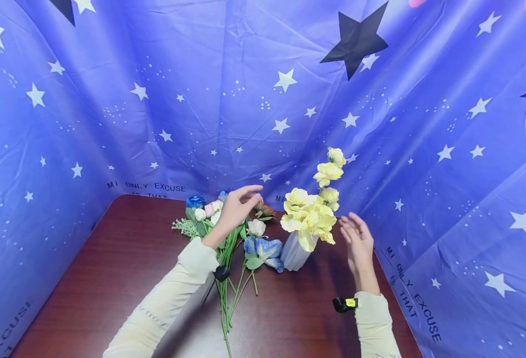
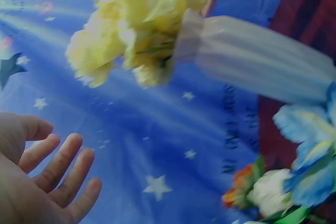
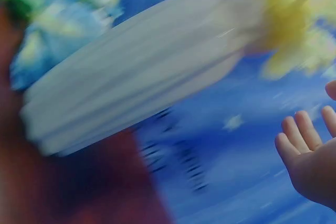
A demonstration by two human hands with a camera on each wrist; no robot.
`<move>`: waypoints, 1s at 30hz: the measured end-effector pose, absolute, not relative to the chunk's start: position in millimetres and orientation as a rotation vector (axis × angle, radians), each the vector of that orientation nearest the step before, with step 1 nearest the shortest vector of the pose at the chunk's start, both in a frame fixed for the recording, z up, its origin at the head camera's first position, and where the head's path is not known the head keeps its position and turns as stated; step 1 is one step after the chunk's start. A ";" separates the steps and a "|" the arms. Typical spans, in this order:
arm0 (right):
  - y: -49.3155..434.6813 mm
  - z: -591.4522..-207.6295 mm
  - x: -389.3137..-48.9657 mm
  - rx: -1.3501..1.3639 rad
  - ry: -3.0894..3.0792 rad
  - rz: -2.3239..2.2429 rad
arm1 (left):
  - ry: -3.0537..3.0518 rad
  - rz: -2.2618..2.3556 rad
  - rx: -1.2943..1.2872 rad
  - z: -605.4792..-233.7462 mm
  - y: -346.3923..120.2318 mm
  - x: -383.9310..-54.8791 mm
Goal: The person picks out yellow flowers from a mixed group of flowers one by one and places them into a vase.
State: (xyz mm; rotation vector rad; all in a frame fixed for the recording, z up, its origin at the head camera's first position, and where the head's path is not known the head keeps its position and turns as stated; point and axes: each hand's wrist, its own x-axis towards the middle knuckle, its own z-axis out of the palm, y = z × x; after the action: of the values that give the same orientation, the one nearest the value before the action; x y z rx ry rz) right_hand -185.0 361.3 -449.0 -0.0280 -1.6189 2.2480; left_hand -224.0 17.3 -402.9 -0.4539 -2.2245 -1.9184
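Yellow artificial flowers (image 1: 309, 214) stand in a pale ribbed vase (image 1: 296, 252), one stem rising above the rest. My left hand (image 1: 239, 208) is raised over the loose flowers to the left of the vase, fingers relaxed and holding nothing. On the vase's other side my right hand (image 1: 358, 241) hovers beside the yellow petals, its fingers loosely bent around nothing. In the left wrist view the left hand (image 2: 55, 169) shows a bare palm, apart from the blooms. The right wrist view, blurred, has the right hand (image 3: 312, 156) apart from the vase (image 3: 142, 66).
Loose stems (image 1: 227, 298) lie on the dark red table (image 1: 110, 278) under the left arm. Among their heads are a blue iris (image 1: 264, 251), a white flower (image 1: 257, 228), an orange flower (image 1: 264, 210) and a blue rose (image 1: 195, 201). A starry blue cloth (image 1: 227, 99) surrounds the table.
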 end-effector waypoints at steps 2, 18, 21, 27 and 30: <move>357.4 -426.7 -184.2 -0.009 -1.596 2.218 | -2.191 -1.905 -0.441 -395.6 7.7 -223.3; 271.6 -318.4 -155.5 0.563 -1.879 1.727 | -2.082 -1.437 -0.495 -344.6 -36.9 -191.7; 251.1 -322.1 -154.3 0.644 -2.058 1.569 | -2.121 -1.356 -0.500 -350.3 -38.7 -188.1; 216.4 -343.2 -161.8 0.732 -2.302 1.337 | -2.272 -1.284 -0.557 -375.8 -41.0 -186.1; 204.6 -358.5 -166.2 0.791 -2.382 1.253 | -2.354 -1.283 -0.612 -393.8 -42.1 -185.6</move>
State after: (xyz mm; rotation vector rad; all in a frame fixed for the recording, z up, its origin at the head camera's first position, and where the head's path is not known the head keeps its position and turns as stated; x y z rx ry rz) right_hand -166.2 204.6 -358.5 0.7906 -2.3821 1.2533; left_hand -185.6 -42.1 -393.8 -0.6124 -2.3538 -1.2828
